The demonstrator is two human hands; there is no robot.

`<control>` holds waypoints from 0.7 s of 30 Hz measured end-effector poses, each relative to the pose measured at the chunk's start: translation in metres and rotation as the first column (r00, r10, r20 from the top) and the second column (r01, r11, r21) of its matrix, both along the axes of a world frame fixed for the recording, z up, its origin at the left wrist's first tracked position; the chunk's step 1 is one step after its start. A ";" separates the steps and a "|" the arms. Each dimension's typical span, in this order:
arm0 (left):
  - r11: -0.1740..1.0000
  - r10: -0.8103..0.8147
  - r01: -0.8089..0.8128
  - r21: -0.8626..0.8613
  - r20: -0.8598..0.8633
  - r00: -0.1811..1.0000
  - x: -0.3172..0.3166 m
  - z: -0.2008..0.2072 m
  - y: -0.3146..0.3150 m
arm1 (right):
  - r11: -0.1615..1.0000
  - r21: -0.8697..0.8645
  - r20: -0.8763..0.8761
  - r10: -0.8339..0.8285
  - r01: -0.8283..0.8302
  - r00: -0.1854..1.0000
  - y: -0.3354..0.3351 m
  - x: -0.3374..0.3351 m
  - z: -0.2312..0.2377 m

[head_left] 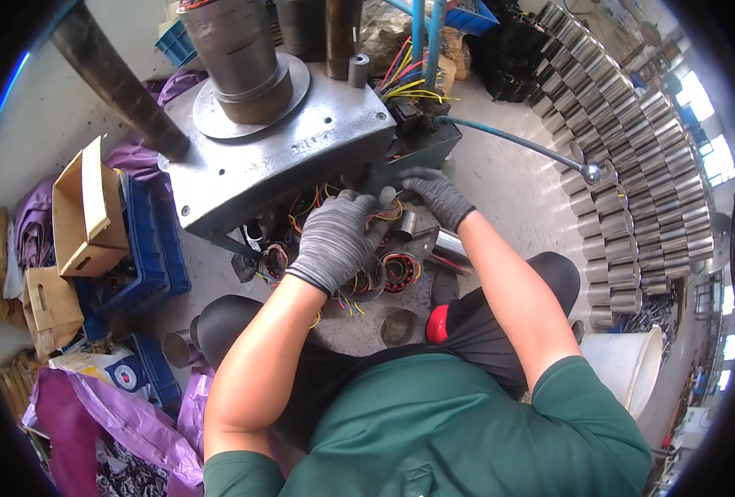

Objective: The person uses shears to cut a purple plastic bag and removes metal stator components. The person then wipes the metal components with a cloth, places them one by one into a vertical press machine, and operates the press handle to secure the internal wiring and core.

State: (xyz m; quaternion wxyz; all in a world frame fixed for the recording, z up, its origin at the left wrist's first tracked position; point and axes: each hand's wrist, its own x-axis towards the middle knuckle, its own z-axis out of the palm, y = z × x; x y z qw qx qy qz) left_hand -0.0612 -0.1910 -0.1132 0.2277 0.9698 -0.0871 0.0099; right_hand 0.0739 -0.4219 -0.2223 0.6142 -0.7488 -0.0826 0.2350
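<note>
Head view: wound stator point(399, 270) lies bodyward and right of left hand point(337, 238), ring face up.
Nearer hand: left; fingers curled, grip hidden.
Right hand point(439, 195): farther off; fingers bent, cannot tell whether clamped.

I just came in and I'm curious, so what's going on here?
A person in a green shirt is working by a heavy metal table. The left grip, in a gray glove, is near a ring with colored wires. The gloved right grip is close to a small, round, pale piece. I can't tell whether either one holds something. Shiny metal tubes are stacked on the right, and a cardboard box is by a blue crate on the left.
</note>
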 end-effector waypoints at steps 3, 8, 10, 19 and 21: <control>0.997 0.041 -0.041 -0.066 -0.004 0.999 0.003 -0.003 0.015 | 0.376 -0.909 0.021 0.479 -0.183 0.877 -0.028 0.025 -0.086; 0.969 0.136 -0.108 -0.224 0.113 0.984 -0.001 -0.003 0.033 | 0.040 -0.929 -0.243 0.684 -0.368 0.688 -0.069 -0.021 -0.195; 0.953 0.176 -0.123 -0.278 0.176 0.968 -0.006 -0.002 0.048 | -0.030 -0.944 -0.257 0.691 -0.329 0.675 -0.073 -0.041 -0.221; 0.950 0.139 -0.076 -0.301 0.194 0.971 -0.012 0.008 0.062 | -0.385 -0.820 -0.530 0.790 -0.423 0.309 -0.088 -0.004 -0.167; 0.982 0.097 -0.072 -0.176 0.142 0.985 -0.018 0.006 0.058 | -0.278 -0.871 -0.439 0.811 -0.406 0.386 -0.072 0.005 -0.110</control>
